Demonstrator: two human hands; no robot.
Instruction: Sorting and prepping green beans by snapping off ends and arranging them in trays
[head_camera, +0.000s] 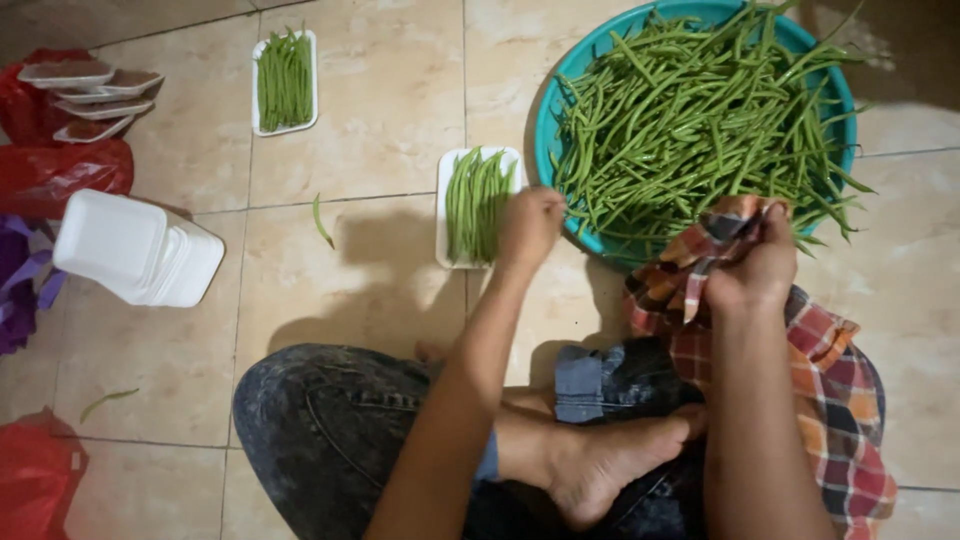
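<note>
A person sits cross-legged on a tiled floor (380, 110), sorting green beans. The left hand (530, 228) is curled shut at the near rim of a teal basin (548, 140) heaped with long beans (700, 110), its knuckles just beside a white foam tray (445, 255) that already carries a neat row of beans (477, 205); whether it pinches a bean cannot be told from here. The right hand (755, 265) is closed around a bunched red-and-orange plaid cloth (830, 380), which drapes over the knee and touches the basin's front edge. Farther off on the floor, a second foam tray (260, 125) lies filled with beans (285, 80), well apart from the first. A single bean (321, 222) lies loose on the tiles between them. To the left stand a stack of empty white trays (135, 250), a few more trays (95, 95) resting on red plastic bags (60, 170), and another stray bean (108, 400).
</note>
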